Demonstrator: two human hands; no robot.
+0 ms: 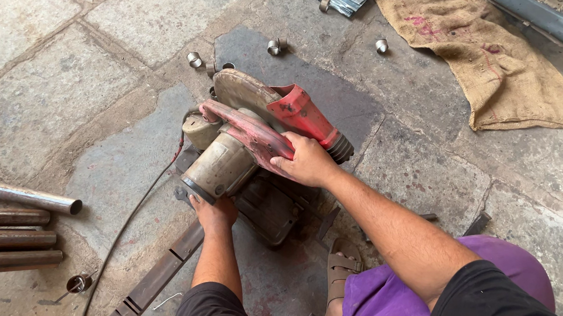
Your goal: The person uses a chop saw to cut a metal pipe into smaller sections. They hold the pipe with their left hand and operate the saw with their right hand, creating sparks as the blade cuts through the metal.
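Both hands on a chop saw set on the stone floor.

Left of the saw lie pipes; a flat bar runs under its base. The left hand presses against the motor end, fingers hidden. The right hand is closed round the red handle. Right of the saw lies a sack.

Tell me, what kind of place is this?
Probably a metal workshop with a stone floor. The right hand grips a red chop saw, metal pipes lie nearby, and short cut pipe rings are scattered about.
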